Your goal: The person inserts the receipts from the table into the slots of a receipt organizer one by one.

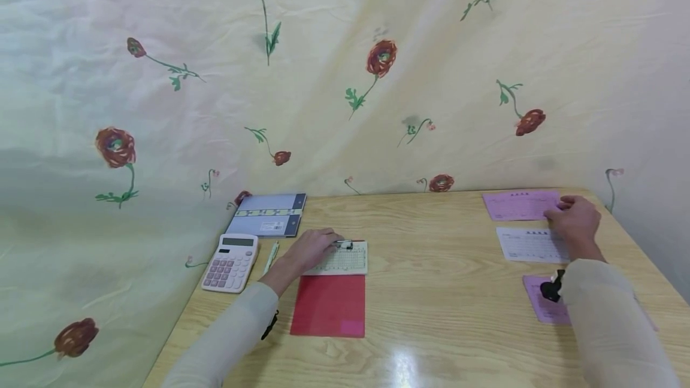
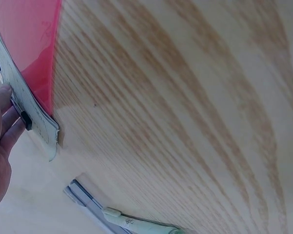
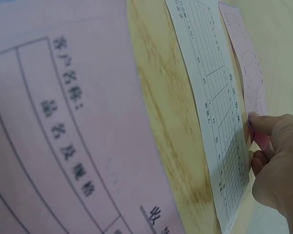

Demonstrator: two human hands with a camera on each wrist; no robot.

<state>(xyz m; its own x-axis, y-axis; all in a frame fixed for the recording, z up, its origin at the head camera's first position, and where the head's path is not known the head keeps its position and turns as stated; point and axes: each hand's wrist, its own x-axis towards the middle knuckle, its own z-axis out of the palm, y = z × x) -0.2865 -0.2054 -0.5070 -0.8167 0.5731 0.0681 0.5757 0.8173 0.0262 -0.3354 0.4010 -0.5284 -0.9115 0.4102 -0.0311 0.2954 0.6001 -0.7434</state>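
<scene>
My left hand pinches the metal clip at the top of a small red clip folder. Under that clip lies a printed form sheet, covering the folder's upper part. In the left wrist view, thumb and fingers close on the black-ended clip. Far to the right, my right hand pinches the right edge of a pink receipt slip. A white receipt slip lies just below it, partly under the wrist. Nearer me, another pink slip is partly hidden by the right sleeve.
A white calculator stands at the left table edge, with a pale green pen beside it. Behind them lies a grey-blue notebook with a patterned band. A flowered cloth hangs behind the wooden table.
</scene>
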